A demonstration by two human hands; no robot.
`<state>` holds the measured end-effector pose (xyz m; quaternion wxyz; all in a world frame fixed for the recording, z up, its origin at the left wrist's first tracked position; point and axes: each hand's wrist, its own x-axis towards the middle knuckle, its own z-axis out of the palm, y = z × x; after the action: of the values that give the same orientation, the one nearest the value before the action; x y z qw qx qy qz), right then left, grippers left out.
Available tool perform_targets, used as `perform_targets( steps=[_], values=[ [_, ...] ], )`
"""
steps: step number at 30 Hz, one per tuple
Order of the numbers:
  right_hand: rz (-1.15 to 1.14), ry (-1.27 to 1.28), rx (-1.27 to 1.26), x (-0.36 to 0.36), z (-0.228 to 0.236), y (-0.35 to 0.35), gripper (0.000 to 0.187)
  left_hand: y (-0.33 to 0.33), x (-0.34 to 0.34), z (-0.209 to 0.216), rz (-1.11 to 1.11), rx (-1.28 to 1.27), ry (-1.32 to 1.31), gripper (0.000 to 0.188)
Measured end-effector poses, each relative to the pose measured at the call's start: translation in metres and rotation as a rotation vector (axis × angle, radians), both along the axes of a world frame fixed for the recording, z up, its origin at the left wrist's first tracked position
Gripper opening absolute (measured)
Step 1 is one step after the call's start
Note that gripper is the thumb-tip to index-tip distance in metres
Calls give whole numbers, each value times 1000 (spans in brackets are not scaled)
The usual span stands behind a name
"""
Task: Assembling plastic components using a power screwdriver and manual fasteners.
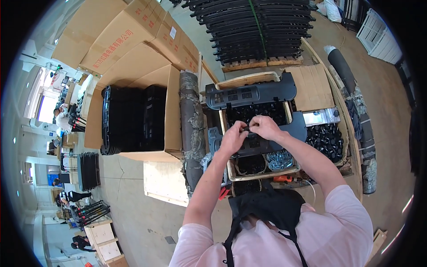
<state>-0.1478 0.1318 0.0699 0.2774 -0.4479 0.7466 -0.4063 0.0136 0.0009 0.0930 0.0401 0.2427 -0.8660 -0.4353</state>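
Observation:
My left hand (pixel 233 139) and my right hand (pixel 265 128) meet above a black vented plastic panel (pixel 284 139). Their closed fingertips pinch a small black part (pixel 246 129) between them; its exact shape is too small to make out. Farther off lies a second black vented panel (pixel 262 93), across a bin. Between the two panels many small black parts (pixel 255 111) fill the bin. Nearer to me, silver screws (pixel 280 161) lie in a compartment beside one of dark pieces (pixel 251 164).
A carton (pixel 174 111) of black plastic shells stands left, beside a worn wrapped roll (pixel 192 120). To the right are black caps (pixel 327 140) and a cardboard sheet (pixel 310 86). Stacked black bars (pixel 258 31) stand at the back. An orange tool (pixel 283 178) lies near me. Other people work far left.

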Motion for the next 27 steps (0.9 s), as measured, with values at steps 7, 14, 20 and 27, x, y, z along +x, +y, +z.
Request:
perform_targets(
  steps=[7,14,20,27],
  values=[
    [-100,244,-86,-16,-6,-84,12,-80,-39,-4,38,-418,103,32],
    [-50,334,30,-25,-13,-124,7,-110,-51,-24,108,-404,35,36],
    [-34,333,46,-26,-17,-131,7,-115,-51,-36,133,-379,47,38],
    [-187,244,2,-27,-24,-132,10,-121,-50,-58,173,-428,105,54]
  ],
)
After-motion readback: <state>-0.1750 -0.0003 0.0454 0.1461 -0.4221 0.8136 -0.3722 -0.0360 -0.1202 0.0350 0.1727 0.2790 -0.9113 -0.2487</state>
